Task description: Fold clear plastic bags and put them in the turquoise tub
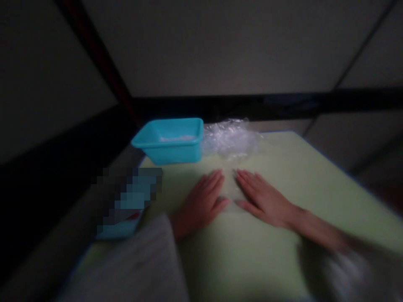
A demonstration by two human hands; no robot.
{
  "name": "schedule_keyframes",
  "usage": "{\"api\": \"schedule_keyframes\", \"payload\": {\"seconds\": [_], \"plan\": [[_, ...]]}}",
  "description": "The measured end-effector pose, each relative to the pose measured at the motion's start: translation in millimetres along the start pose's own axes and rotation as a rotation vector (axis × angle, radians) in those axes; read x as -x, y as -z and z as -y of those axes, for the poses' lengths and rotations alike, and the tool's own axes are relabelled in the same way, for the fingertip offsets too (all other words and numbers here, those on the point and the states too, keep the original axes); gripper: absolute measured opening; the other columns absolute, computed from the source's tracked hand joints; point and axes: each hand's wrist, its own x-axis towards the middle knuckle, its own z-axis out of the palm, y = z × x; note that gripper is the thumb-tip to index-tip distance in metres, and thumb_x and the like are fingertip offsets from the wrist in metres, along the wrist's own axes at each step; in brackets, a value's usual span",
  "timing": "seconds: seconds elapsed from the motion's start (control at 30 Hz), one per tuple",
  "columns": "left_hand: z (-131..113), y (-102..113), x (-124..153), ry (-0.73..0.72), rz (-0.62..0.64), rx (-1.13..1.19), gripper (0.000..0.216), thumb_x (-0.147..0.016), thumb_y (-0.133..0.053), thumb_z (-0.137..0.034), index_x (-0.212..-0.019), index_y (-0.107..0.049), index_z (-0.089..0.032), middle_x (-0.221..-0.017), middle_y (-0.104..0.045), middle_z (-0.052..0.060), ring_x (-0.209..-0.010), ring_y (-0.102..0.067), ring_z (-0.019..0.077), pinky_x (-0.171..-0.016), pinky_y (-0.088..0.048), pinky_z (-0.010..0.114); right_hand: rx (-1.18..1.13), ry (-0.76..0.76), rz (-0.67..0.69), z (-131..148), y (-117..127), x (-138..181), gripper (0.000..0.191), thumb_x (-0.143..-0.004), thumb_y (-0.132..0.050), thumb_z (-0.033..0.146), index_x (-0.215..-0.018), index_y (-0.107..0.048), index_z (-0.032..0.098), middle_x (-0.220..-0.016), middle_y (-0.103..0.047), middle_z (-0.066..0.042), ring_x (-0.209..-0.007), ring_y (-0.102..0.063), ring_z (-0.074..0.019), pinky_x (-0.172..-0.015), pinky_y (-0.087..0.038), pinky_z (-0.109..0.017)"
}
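My left hand [204, 199] lies flat, palm down, its fingers stretched forward and its thumb pointing right. Opposite it, my right hand [264, 199] also rests palm down, fingers angled up and left. Both press on what looks like a thin clear plastic piece [232, 204], faint against the pale green tabletop [239, 256]; its outline is hard to make out. A small gap separates the two hands. Just beyond the fingertips sits a crumpled heap of clear plastic [234, 138].
A turquoise plastic basket [176, 154] stands at the back left, with something whitish inside. At the left edge lies a light blue object [118, 230], partly blurred out by pixels. A wall [233, 50] rises behind the table. The picture is dim and soft.
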Motion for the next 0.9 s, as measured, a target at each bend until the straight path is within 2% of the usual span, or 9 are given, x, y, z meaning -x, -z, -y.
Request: {"api": "schedule_keyframes", "payload": {"seconds": [0.17, 0.37, 0.57, 0.7, 0.8, 0.9], "plan": [[0.6, -4.4, 0.8, -0.005, 0.016, -0.039, 0.065, -0.092, -0.040, -0.046, -0.140, -0.029, -0.004, -0.149, -0.024, 0.021, -0.140, -0.015, 0.0273, -0.112, -0.019, 0.046, 0.013, -0.009, 0.014, -3.1, -6.8, 2.7, 0.078, -0.091, -0.029, 0.061, -0.143, -0.026, 0.004, -0.147, -0.025, -0.022, -0.138, -0.021, -0.0296, -0.111, -0.023, -0.049], [2.0, -5.9, 2.0, -0.004, 0.007, -0.058, 0.066, -0.090, -0.041, -0.047, -0.139, -0.029, -0.005, -0.149, -0.025, 0.021, -0.140, -0.016, 0.0294, -0.111, -0.019, 0.048, 0.023, -0.029, 0.052, -5.2, -8.6, 3.6, 0.084, -0.088, -0.027, 0.066, -0.144, -0.024, 0.004, -0.148, -0.021, -0.022, -0.138, -0.017, -0.0303, -0.111, -0.021, -0.049], [2.4, -6.2, 1.9, -0.005, -0.012, -0.054, 0.065, -0.089, -0.043, -0.047, -0.139, -0.031, -0.007, -0.148, -0.026, 0.021, -0.140, -0.016, 0.0296, -0.111, -0.020, 0.049, 0.011, -0.036, 0.057, -5.9, -10.0, 3.5, 0.084, -0.088, -0.029, 0.066, -0.144, -0.023, 0.005, -0.149, -0.021, -0.021, -0.139, -0.017, -0.0302, -0.112, -0.019, -0.048], [3.8, -6.5, 0.8, 0.016, -0.027, -0.029, 0.072, -0.087, -0.047, -0.050, -0.138, -0.031, -0.003, -0.148, -0.025, 0.025, -0.140, -0.016, 0.0314, -0.111, -0.022, 0.049, -0.035, -0.030, 0.065, -8.3, -8.3, 3.0, 0.079, -0.089, -0.027, 0.064, -0.145, -0.022, 0.007, -0.149, -0.022, -0.021, -0.139, -0.016, -0.0293, -0.111, -0.019, -0.052], [8.1, -0.2, 4.3, 0.026, -0.088, 0.032, 0.069, -0.087, -0.050, -0.045, -0.138, -0.031, -0.002, -0.148, -0.025, 0.025, -0.139, -0.018, 0.0309, -0.111, -0.023, 0.048, -0.102, 0.031, 0.024, -13.4, 1.9, 3.3, 0.071, -0.092, -0.030, 0.057, -0.145, -0.022, 0.011, -0.149, -0.023, -0.019, -0.139, -0.016, -0.0278, -0.110, -0.021, -0.054], [13.5, 12.5, 13.2, -0.058, -0.174, 0.073, 0.055, -0.086, -0.052, -0.032, -0.134, -0.038, -0.010, -0.147, -0.031, 0.019, -0.137, -0.026, 0.0274, -0.111, -0.026, 0.046, -0.156, 0.230, -0.014, -19.7, 19.5, 6.9, 0.056, -0.092, -0.040, 0.049, -0.136, -0.038, 0.013, -0.145, -0.036, -0.017, -0.136, -0.028, -0.0249, -0.108, -0.028, -0.049]]}}
